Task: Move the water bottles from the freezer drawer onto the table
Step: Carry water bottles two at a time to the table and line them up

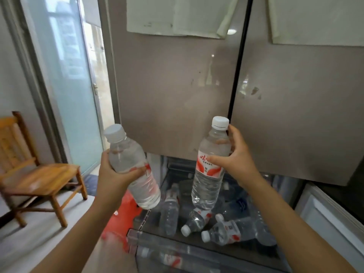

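Observation:
My left hand (116, 174) grips a clear water bottle (136, 174) with a white cap and red label, tilted with its cap up and to the left. My right hand (234, 158) grips a second such bottle (208, 186), held nearly upright in front of the fridge doors. Both bottles are raised above the open freezer drawer (169, 245). Several more bottles (226, 230) lie on their sides inside the drawer below my hands. The table is out of sight.
The beige fridge doors (177, 95) fill the background, with white papers stuck on them. A wooden chair (39, 174) stands at the left by a frosted glass door (67, 91). Something red (122, 213) sits left of the drawer. A white drawer edge (331, 217) juts out at right.

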Motion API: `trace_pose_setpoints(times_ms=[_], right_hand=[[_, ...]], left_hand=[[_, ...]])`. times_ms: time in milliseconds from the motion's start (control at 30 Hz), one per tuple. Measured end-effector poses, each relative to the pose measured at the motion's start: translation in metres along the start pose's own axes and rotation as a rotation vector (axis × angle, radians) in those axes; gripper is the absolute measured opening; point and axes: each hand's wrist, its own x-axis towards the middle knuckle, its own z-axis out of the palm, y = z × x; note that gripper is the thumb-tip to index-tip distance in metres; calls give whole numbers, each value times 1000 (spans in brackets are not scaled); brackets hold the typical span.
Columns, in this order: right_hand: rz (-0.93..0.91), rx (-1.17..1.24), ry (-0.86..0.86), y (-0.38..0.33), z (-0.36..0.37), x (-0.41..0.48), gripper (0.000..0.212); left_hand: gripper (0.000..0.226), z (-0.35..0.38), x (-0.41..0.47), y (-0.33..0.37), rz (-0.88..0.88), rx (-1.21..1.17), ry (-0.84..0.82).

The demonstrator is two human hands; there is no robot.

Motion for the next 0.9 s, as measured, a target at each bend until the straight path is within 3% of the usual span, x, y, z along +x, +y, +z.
trace_pose_setpoints(times_ms=[200,267,333,467,800,900], right_hand=[[-78,51,-211,9,49,14,79],[-90,70,-300,13,61,13,79],[-80,121,-390,15,72,9,76],[-30,222,-540,22,92,-7,75],[-29,310,-1039,19,140,-80,77],[-68,286,-1191,12,158,-117,77]], left_hand=[[93,-50,-18,3,2,120,168],[87,-60,-34,1,-4,174,272],[80,-67,-55,3,-31,214,373],[88,-77,-102,12,-121,223,497],[70,-92,-291,48,-341,340,974],[82,-105,-346,73,-405,405,1088]])
